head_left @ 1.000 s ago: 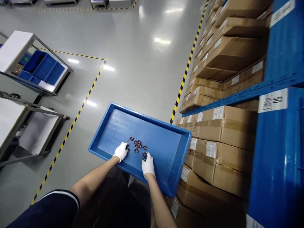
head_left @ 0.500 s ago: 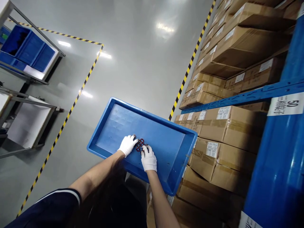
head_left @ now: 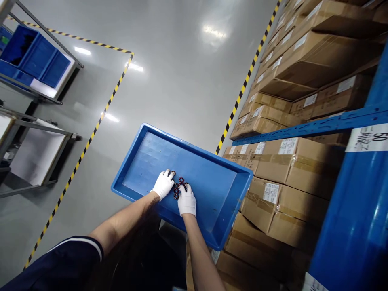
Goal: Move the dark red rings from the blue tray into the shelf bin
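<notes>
Both my hands are white-gloved and down inside a blue plastic tray (head_left: pixel 194 155), where small dark rings with red and pale beading (head_left: pixel 181 180) lie clustered just left of the middle. My left grip (head_left: pixel 163 184) has its fingers partly bent, the tips at one ring by the far side of the cluster; the glove hides much of it, so I cannot tell whether I have hold of it or only touch it. My right grip (head_left: pixel 186 200) is loosely curled over the right side of the cluster, fingertips on or against the rings. What lies beneath those fingers is covered, and I cannot tell whether anything is pinched there. The rings overlap too closely for me to count them.

My forearms cross the near rim, hiding stretches of it, and what carries the tray is lost in the dark below. The tray's bottom is scuffed and dotted with specks.

Beyond it spreads a glossy grey floor (head_left: pixel 172 81) with bright reflections and yellow-and-black tape (head_left: pixel 96 126). To the right, taped cartons (head_left: pixel 303 202) are stacked on a blue rack (head_left: pixel 348 210); its label (head_left: pixel 371 137) shows "50", the other characters hard to read. At left, blue bins (head_left: pixel 38 60) on a metal-framed cart are cut off by the picture's edge.
</notes>
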A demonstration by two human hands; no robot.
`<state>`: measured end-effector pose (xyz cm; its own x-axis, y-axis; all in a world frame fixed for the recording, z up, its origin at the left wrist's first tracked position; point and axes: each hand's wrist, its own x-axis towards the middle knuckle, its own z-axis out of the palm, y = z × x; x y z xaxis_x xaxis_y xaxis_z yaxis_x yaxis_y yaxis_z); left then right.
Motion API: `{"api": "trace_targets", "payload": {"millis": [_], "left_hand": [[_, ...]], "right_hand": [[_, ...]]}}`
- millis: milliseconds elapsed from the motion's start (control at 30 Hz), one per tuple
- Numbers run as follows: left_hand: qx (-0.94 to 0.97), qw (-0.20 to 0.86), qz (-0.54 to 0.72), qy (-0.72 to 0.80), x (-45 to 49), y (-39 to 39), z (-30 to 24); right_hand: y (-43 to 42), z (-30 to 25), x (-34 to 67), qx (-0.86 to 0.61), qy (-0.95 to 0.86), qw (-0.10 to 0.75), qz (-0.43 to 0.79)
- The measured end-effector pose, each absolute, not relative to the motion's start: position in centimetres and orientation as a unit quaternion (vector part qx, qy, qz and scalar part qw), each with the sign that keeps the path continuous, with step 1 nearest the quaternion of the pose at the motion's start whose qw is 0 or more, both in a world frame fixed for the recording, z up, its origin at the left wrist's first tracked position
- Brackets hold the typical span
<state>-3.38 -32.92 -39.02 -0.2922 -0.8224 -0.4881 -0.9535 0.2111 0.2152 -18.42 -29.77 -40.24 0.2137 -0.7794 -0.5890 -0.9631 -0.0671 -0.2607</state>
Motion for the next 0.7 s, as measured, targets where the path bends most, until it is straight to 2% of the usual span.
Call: {"api": "trace_targets", "payload": {"millis": [167, 433, 700], "left_hand": [[-0.599, 0.139, 0.255, 0.746, -2.5, -32.4, -39.1], [-0.627, 0.138, 0.268, 0.719, -3.0, -32.1, -39.8], [-0.649, 0.101, 0.343, 0.671, -3.0, -32.7, -39.6]], "right_hand": [[-29.3, -39.8, -18.5, -0.720, 0.603, 0.322, 0.120], [-29.6, -39.3, -17.1, -0.697, 0.628, 0.311, 0.151], [-28.3, -40.0, -15.5, -0.623, 0.696, 0.328, 0.137]]}}
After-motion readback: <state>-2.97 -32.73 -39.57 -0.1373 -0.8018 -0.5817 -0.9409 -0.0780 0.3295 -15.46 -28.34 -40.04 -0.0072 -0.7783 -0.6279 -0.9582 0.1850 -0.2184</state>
